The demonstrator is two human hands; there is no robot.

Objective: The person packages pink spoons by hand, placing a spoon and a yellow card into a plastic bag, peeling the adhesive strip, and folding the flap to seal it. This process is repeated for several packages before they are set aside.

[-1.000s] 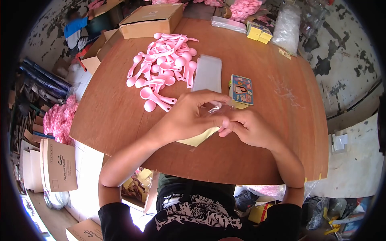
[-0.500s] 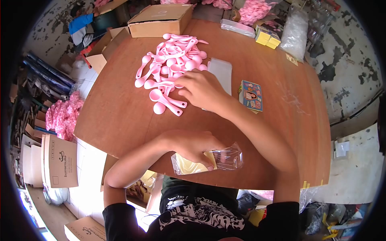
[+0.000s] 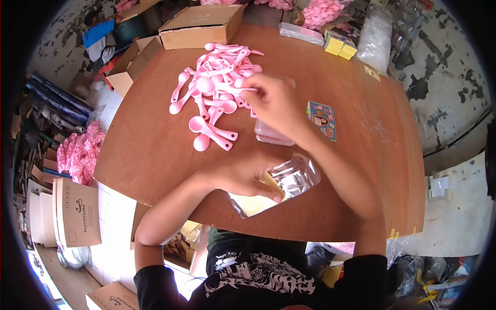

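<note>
dozens of pink spoons [image 3: 219,72] lie heaped on the far left part of the counter [image 3: 155,150]. one spoon [image 3: 206,84] seems raised just over the heap, its long axis left to right, bowl leftward. by the near edge, the left hand [image 3: 240,178] grip pinches a clear bag [image 3: 299,178] with a yellow card [image 3: 252,204] inside; its open end is hard to make out. the right hand [image 3: 271,101], far of the bag and nearer the heap, pinches the spoon's handle. its fingertips are hidden, and its wrist covers part of a stack of bags [image 3: 271,136].
</note>
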